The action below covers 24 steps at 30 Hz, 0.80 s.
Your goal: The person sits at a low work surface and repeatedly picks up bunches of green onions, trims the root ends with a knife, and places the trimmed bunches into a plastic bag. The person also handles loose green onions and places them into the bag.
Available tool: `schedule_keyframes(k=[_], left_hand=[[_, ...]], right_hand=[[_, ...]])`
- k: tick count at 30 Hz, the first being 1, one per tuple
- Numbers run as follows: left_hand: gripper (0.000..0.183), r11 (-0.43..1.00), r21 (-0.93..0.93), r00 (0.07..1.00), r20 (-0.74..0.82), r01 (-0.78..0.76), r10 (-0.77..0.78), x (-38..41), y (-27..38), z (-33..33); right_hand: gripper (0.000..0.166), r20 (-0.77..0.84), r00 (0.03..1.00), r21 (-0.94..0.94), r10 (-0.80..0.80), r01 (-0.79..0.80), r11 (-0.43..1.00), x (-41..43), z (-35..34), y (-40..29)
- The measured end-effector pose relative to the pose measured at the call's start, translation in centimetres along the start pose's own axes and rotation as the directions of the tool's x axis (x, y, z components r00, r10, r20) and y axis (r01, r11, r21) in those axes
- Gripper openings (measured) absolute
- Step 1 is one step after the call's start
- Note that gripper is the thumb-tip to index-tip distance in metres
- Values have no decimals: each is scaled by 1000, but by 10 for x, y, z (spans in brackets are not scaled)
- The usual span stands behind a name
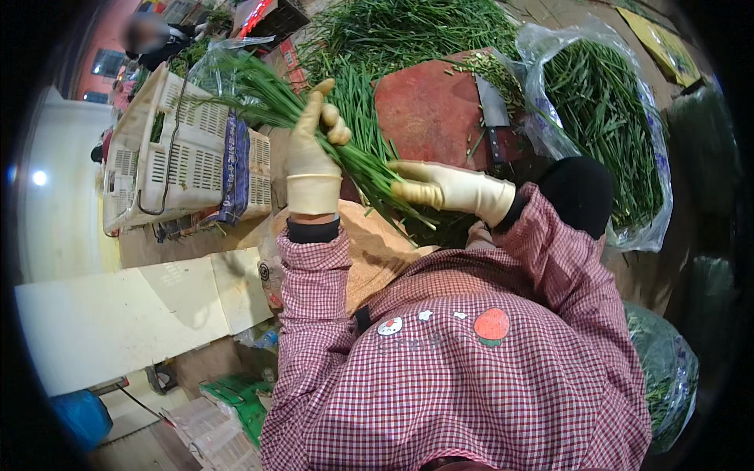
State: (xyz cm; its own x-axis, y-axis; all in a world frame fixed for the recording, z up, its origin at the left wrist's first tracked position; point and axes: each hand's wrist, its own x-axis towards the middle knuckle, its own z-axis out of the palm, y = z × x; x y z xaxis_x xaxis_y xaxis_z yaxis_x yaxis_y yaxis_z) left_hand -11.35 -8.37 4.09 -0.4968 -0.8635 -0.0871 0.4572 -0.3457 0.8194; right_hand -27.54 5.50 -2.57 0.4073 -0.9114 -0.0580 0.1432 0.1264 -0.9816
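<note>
My left hand (318, 138), in a cream rubber glove, is closed around a bunch of long green chive-like stalks (365, 168). The leafy tops fan out to the upper left and look blurred; the stem ends point down to the right, above my lap. My right hand (456, 187), gloved the same way, has its fingertips against the lower stems. Whether it grips any of them is unclear. Beyond my hands lies a worn red chopping board (427, 112). On its right side rests a kitchen knife (493, 115) with a dark handle, beside chopped stem ends (492, 68).
A large heap of greens (406, 26) lies behind the board. At the right stands an open plastic bag (607, 118) full of greens; another filled bag (665, 377) is by my side. White plastic crates (177, 147) stand at the left. A person (159, 44) is at the upper left.
</note>
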Motion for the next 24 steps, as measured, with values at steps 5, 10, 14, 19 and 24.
schedule_keyframes(k=[5, 10, 14, 19, 24], left_hand=[[28, 960, 278, 993, -115, 23, 9, 22, -38, 7], [14, 977, 91, 976, -115, 193, -182, 57, -78, 40], [34, 943, 263, 975, 31, 205, -221, 121, -68, 53], [95, 853, 512, 978, -207, 101, 9, 168, -60, 75], [71, 723, 666, 974, -25, 184, -226, 130, -116, -13]], right_hand=[[79, -266, 956, 122, -126, 163, 979, 7, 48, 50], [29, -385, 897, 377, 217, -62, 924, -1, 43, 37], [23, -306, 920, 601, 246, -14, 799, -9, 12, 39], [24, -340, 803, 892, 489, 112, 437, -25, -37, 107], [24, -360, 871, 881, 335, 200, 428, -29, -55, 91]])
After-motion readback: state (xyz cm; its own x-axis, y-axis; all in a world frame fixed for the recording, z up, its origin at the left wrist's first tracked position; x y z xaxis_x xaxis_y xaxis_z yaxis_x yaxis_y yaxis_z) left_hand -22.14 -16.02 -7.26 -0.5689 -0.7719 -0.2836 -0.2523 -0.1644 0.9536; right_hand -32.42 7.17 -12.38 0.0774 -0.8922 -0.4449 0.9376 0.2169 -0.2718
